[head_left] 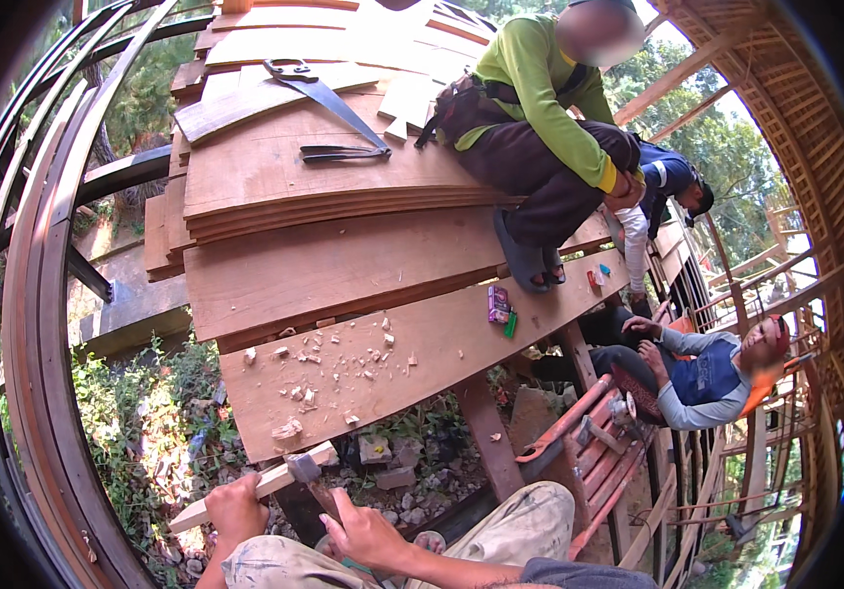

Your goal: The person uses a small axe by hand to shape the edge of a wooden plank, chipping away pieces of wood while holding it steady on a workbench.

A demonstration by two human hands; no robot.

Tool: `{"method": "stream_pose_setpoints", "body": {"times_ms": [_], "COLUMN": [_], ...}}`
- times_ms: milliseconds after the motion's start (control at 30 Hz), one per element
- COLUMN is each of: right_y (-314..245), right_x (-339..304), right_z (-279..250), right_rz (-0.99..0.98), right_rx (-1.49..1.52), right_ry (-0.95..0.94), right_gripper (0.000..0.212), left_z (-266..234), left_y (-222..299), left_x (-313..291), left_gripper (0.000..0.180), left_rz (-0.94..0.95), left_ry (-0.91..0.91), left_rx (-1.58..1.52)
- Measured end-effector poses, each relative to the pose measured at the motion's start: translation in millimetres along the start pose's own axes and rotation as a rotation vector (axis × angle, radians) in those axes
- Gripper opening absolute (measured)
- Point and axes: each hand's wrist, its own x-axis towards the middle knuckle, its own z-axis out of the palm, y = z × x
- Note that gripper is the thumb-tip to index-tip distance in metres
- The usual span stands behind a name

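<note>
My left hand (237,508) is closed around a pale wooden stick (272,480) that tapers at its lower left end. The stick's other end lies by the near edge of a plank (432,358). In my right hand (367,536) is a short hand tool (321,493) with a brown handle and a grey metal head. The head rests on or just over the stick; I cannot tell whether they touch, nor whether it is a hammer or a hatchet. Wood chips (304,395) lie scattered on the plank ahead of both hands.
A handsaw (328,98) and pincers (343,153) lie on stacked boards (284,187). A purple pack (498,304) and a green lighter (510,325) sit on the plank. One person in green (540,88) sits on the boards; others are at right. Gaps between beams show rubble below.
</note>
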Motion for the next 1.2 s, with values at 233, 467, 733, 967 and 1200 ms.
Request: {"method": "stream_pose_setpoints", "body": {"times_ms": [233,467,733,967,1200], "right_y": [14.5,8.7,11.4,18.8,25.9], "right_x": [-2.4,-15.4,-5.9,-16.1,-7.8], "right_z": [-1.1,-9.9,-2.9,13.8,17.6], "right_rz": [-0.021,-0.052,0.031,0.012,0.025], "right_rx": [0.031,0.077,0.027,0.046,0.044], "right_ry": [0.083,0.292,0.086,0.212,0.176], "right_gripper": [0.047,0.051,0.051,0.048,0.047], "left_z": [-2.3,-6.4,-9.1,-8.5,-3.3], "left_y": [22.1,31.2,25.9,36.1,27.1], "left_x": [9.4,12.9,10.2,11.3,9.6], "left_gripper": [0.017,0.015,0.021,0.023,0.02], "left_rz": [-0.03,-0.04,-0.052,-0.065,-0.069], "left_ry": [-0.058,-0.049,-0.073,-0.071,-0.039], "left_rx": [0.172,0.186,0.199,0.209,0.217]}}
